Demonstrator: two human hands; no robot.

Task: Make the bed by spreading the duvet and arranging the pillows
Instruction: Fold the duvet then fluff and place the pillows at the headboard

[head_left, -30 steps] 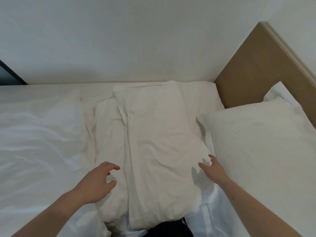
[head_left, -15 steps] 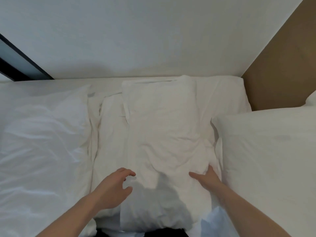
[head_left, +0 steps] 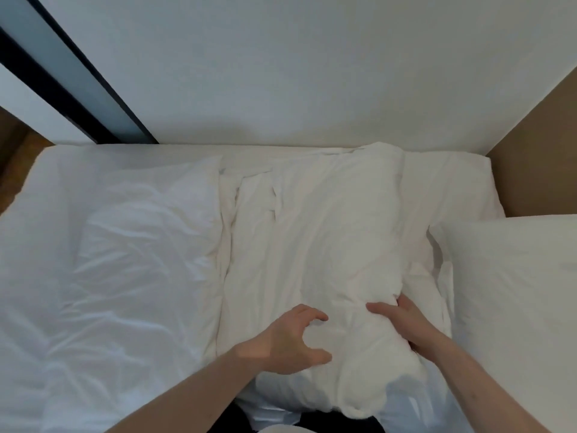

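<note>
Hands reach for the folded duvet (head_left: 315,245) lying bunched in the middle of the bed (head_left: 109,276), the left hand (head_left: 288,340) open and curled above it, the right hand (head_left: 402,323) pinching a fold, so next I think both must grab and spread it.

Bedroom, home or hotel-style room. Evidence: bed with rumpled white fitted sheet (head_left: 109,276) filling most of view; crumpled cream-white duvet (head_left: 312,245) bunched in middle; plump white rectangular pillow (head_left: 515,292) at right edge. Flat tan-brown headboard panel (head_left: 537,170) rising behind pillow (material hard to tell). Plain white painted wall (head_left: 312,73) tight against far side of bed. Dark-framed pale blue panel (head_left: 62,70) at upper left, window or door, cannot tell. Sliver of brown wooden floor (head_left: 18,157) past bed's left end.
</note>
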